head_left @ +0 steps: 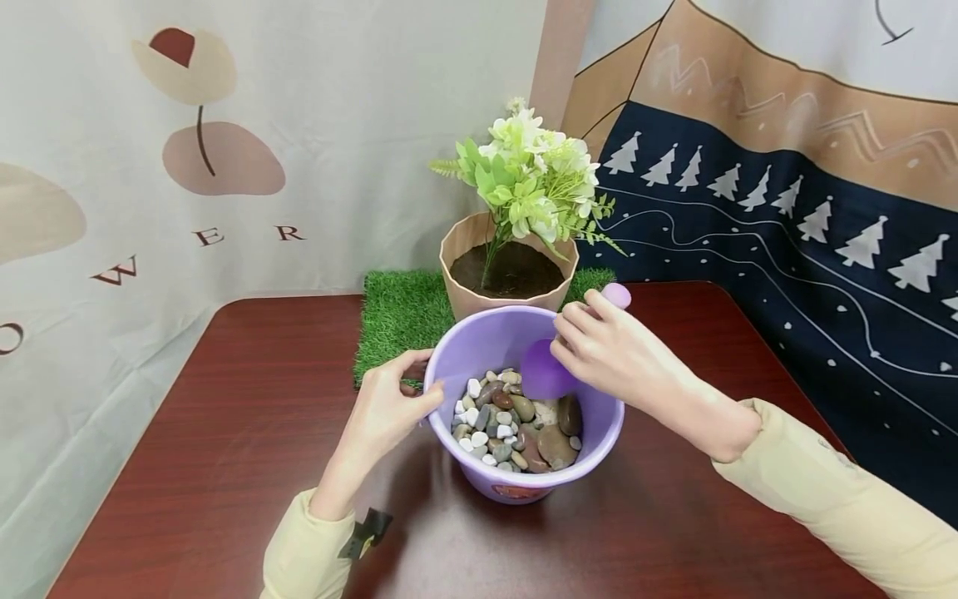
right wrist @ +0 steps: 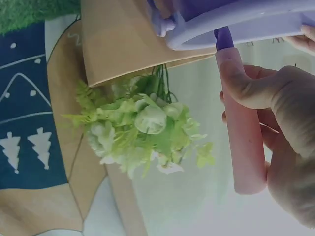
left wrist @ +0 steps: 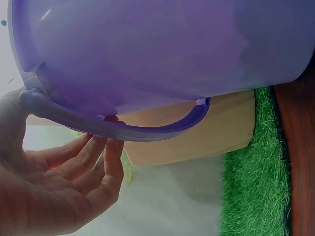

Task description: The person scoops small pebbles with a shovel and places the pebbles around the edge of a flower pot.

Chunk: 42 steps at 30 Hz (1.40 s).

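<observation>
A purple bucket (head_left: 479, 333) stands on the table, with white, grey and brown stones (head_left: 494, 428) inside. At its left side my left hand (head_left: 392, 403) holds it, thumb at the rim. The left wrist view shows the fingertips (left wrist: 113, 128) touching the bucket's lowered handle (left wrist: 147, 132). My right hand (head_left: 609, 341) grips a toy shovel by its pink handle (right wrist: 241, 132), over the bucket's right rim. The shovel's purple blade (head_left: 545, 370) is down inside, by the stones; its tip's contact with them is hard to tell.
Right behind the bucket is a beige pot (head_left: 460, 279) of dark soil with a white-flowered plant (head_left: 524, 166) in it. Green artificial turf (head_left: 400, 320) lies under the pot. Printed cloths hang behind the brown table (head_left: 247, 399), whose back edge meets them.
</observation>
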### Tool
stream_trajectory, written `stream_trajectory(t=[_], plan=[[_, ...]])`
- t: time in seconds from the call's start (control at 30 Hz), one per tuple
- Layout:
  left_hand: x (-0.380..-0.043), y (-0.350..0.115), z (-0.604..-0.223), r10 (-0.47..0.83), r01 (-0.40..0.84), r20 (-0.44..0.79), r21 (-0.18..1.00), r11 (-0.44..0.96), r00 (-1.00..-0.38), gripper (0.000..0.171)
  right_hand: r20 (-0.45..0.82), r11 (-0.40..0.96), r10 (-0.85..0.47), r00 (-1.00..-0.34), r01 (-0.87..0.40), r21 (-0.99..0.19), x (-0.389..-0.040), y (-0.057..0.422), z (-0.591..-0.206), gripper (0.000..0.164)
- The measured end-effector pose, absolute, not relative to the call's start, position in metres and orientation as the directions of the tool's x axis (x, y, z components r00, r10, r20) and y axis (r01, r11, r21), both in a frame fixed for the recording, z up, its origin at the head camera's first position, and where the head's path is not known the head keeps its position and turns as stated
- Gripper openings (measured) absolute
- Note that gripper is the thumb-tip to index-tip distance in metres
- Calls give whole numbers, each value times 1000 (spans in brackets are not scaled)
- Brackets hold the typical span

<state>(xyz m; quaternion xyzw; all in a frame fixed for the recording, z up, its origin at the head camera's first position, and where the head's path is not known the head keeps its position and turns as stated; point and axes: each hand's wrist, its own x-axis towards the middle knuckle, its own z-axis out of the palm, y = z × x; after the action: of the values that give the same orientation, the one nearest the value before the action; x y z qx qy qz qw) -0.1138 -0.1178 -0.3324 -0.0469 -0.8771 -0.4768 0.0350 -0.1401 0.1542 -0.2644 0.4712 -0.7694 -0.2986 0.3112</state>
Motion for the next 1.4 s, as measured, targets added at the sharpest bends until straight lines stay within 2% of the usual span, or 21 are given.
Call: stream_trajectory(t=[0.23,0.33,0.43,0.63,0.8,0.97,1.23,1.4], plan=[[-115,-118,-333,50,125,117,832,540,-992,41,199,347,-925,-325,-503,792,-134,145,-268,42],[-115,-118,-334,48,128,122,830,542,-991,41,187,329,-930,-316,-489,808,-134,141,-272,49],[-115,-118,-334,49,134,127,828,545,-991,40,173,313,-935,-311,-489,814,-137,139,-278,44],[-114,-118,-333,45,129,125,827,547,-991,40,155,305,-938,-310,-526,794,-154,140,-283,19],[-115,-119,-333,41,122,119,833,540,-992,40,125,271,-951,-282,-571,775,-166,140,-293,19],[-115,-119,-335,41,123,119,835,536,-992,40,120,289,-948,-294,-643,709,-178,145,-301,5],[-115,-118,-335,47,124,116,842,526,-992,41,202,356,-934,-293,-746,563,-194,154,-301,13],[-115,-119,-334,46,129,124,840,528,-991,41,172,323,-946,-273,-828,459,-196,153,-305,16]])
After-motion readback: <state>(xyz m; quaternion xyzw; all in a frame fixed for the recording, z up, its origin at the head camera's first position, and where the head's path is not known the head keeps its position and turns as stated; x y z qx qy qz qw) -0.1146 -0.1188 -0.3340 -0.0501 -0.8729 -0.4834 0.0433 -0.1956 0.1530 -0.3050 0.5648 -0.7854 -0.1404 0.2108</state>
